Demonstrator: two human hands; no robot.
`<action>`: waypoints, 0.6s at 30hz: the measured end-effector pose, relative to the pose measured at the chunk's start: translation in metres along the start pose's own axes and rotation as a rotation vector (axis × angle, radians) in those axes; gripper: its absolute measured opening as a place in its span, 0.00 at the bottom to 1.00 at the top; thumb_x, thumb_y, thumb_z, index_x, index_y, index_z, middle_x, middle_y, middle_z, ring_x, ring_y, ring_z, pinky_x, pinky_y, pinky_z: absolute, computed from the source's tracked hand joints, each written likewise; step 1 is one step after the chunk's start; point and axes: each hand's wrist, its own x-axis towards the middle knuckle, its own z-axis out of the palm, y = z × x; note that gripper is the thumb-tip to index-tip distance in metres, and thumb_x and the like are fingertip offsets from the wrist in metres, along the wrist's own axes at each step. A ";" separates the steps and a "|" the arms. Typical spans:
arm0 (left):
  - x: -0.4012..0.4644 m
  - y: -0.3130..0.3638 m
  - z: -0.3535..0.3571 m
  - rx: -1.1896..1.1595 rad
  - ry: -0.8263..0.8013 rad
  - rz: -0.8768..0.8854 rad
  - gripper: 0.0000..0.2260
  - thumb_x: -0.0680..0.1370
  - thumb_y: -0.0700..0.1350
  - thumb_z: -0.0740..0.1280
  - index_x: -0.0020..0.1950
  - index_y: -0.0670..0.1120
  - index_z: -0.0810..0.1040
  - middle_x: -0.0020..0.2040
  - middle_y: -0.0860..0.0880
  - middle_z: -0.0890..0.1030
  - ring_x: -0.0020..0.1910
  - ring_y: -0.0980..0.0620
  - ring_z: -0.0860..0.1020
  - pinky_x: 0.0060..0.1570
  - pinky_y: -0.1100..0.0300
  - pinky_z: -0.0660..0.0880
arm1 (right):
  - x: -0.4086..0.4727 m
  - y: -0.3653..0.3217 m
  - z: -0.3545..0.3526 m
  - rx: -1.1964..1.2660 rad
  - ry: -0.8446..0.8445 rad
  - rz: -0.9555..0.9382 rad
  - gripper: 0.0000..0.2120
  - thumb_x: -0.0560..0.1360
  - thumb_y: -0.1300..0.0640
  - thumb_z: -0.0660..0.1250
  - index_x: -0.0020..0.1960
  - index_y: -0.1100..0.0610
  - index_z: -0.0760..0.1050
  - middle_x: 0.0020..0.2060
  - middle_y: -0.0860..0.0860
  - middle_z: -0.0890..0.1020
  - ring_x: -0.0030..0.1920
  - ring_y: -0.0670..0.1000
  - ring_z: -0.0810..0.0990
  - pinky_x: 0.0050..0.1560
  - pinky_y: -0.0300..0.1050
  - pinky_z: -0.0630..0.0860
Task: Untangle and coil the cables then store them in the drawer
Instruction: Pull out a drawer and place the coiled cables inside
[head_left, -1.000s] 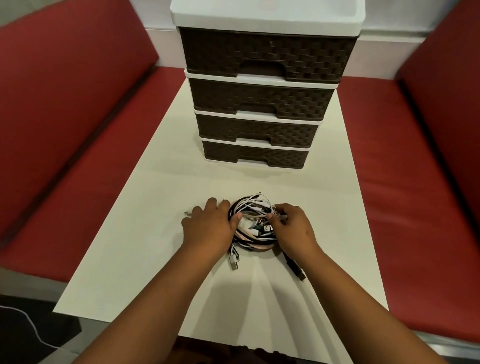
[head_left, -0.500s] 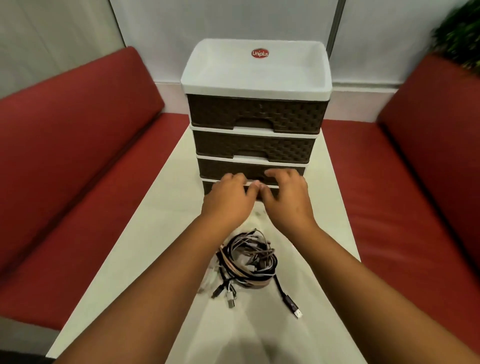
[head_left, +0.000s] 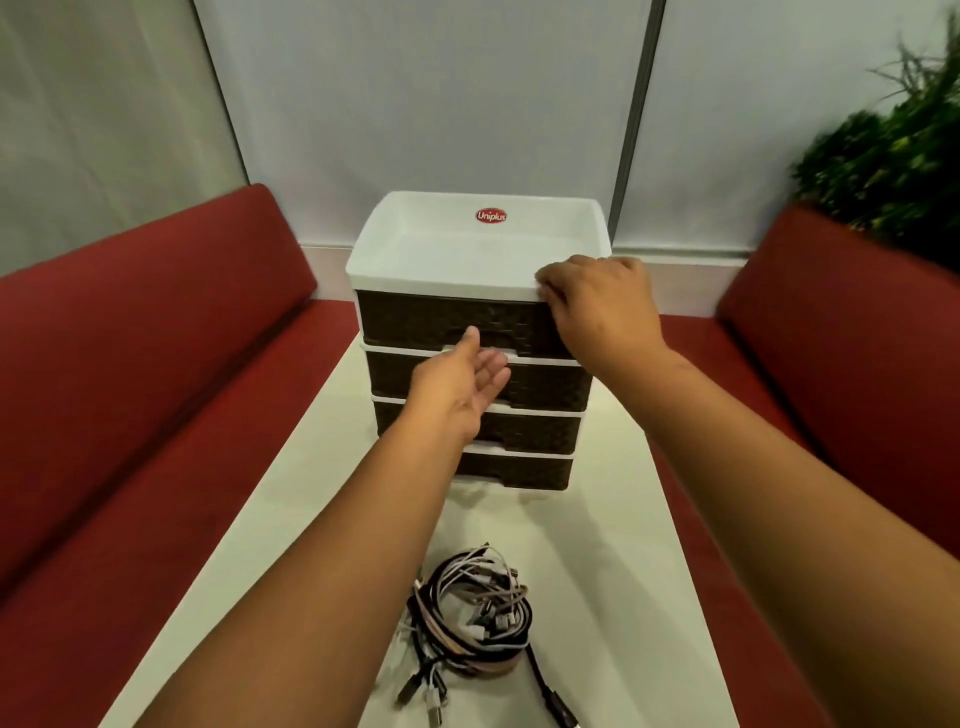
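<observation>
So my right hand (head_left: 597, 306) was up at the front right corner of the drawer unit (head_left: 475, 364), fingers curled over the white top rim (head_left: 415, 275), gripping that edge. My left hand (head_left: 462, 379) was out in front of the top drawer (head_left: 441, 322), palm turned sideways with the fingers relaxed and loosely spread, thumb pointing up right by the handle cutout. It held nothing, and I honestly couldn't tell if the fingertips were touching the drawer front or just hovering near it.

The unit had 4 dark woven-look drawers in a white frame, all of them pushed in, plus a shallow white tray on top with a red Uniplus sticker (head_left: 490, 215). It sat at the far end of the white tabletop (head_left: 291, 545).

The cables (head_left: 472, 613) were lying in 1 loose coiled bundle on the tabletop close to me, well apart from the drawers and between my forearms. Black, white and pinkish ones all mixed, with a few plug ends sticking out the near side.

Red bench seats (head_left: 156, 389) ran down both sides, and a green plant (head_left: 893, 156) sat behind the right one.
</observation>
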 end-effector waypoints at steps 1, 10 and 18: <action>0.003 0.002 0.002 -0.031 0.000 0.001 0.12 0.80 0.45 0.67 0.58 0.39 0.75 0.50 0.42 0.81 0.46 0.49 0.82 0.40 0.59 0.82 | 0.004 0.000 -0.002 0.020 -0.015 0.004 0.13 0.81 0.51 0.59 0.58 0.51 0.80 0.53 0.51 0.83 0.53 0.56 0.79 0.59 0.52 0.69; 0.013 0.001 0.007 -0.096 0.058 0.094 0.13 0.75 0.41 0.73 0.57 0.39 0.78 0.52 0.41 0.83 0.51 0.48 0.83 0.57 0.53 0.79 | 0.006 -0.002 -0.006 0.129 -0.048 0.095 0.13 0.81 0.51 0.61 0.61 0.52 0.80 0.57 0.50 0.83 0.56 0.55 0.79 0.56 0.46 0.71; 0.001 -0.010 -0.001 -0.150 0.112 0.183 0.16 0.74 0.42 0.74 0.60 0.40 0.76 0.48 0.44 0.84 0.46 0.52 0.85 0.45 0.61 0.81 | 0.009 -0.001 -0.009 0.142 -0.082 0.145 0.13 0.81 0.50 0.61 0.61 0.50 0.79 0.58 0.48 0.82 0.56 0.54 0.78 0.55 0.44 0.71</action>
